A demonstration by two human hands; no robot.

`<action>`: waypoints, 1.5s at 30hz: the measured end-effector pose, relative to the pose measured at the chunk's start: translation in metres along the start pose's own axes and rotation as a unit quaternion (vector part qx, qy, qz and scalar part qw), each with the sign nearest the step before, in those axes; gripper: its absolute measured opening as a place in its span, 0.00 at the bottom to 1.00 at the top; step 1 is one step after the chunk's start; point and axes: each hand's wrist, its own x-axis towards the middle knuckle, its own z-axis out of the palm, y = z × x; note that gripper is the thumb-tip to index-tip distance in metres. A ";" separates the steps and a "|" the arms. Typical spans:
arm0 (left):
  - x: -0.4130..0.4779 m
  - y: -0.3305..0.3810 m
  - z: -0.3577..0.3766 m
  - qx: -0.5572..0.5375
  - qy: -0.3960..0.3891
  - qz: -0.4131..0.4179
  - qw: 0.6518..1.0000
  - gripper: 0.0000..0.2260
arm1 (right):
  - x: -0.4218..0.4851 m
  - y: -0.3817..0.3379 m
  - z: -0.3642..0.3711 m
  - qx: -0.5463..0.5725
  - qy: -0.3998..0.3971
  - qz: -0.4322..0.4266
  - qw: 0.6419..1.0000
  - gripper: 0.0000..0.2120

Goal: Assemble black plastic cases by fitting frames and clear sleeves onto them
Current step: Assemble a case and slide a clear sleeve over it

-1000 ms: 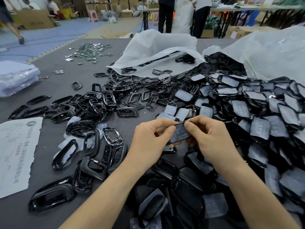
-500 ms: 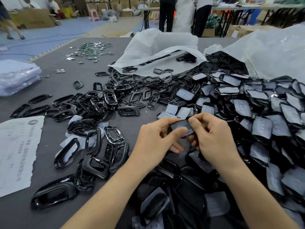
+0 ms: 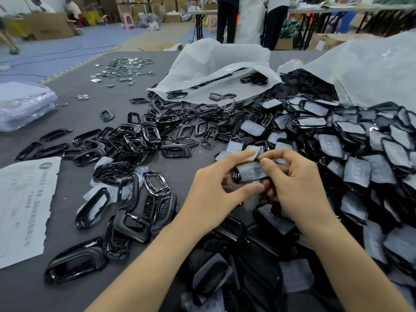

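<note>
Both hands, left hand (image 3: 212, 188) and right hand (image 3: 295, 183), pinch a sleeved black case (image 3: 251, 172) above the table (image 3: 74, 109).

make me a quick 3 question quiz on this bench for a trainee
1. True or false: the left hand and right hand both hold one case.
2. Where does the printed sheet lie? A: left. B: right. C: far end.
3. Fill in: the sleeved pile lies on the person's ____ side.
Key: 1 true; 2 A; 3 right.
</note>
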 end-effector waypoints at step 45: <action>-0.005 0.002 0.005 0.201 -0.013 0.239 0.950 0.16 | 0.009 -0.005 -0.029 -0.045 -0.043 0.039 0.997 0.03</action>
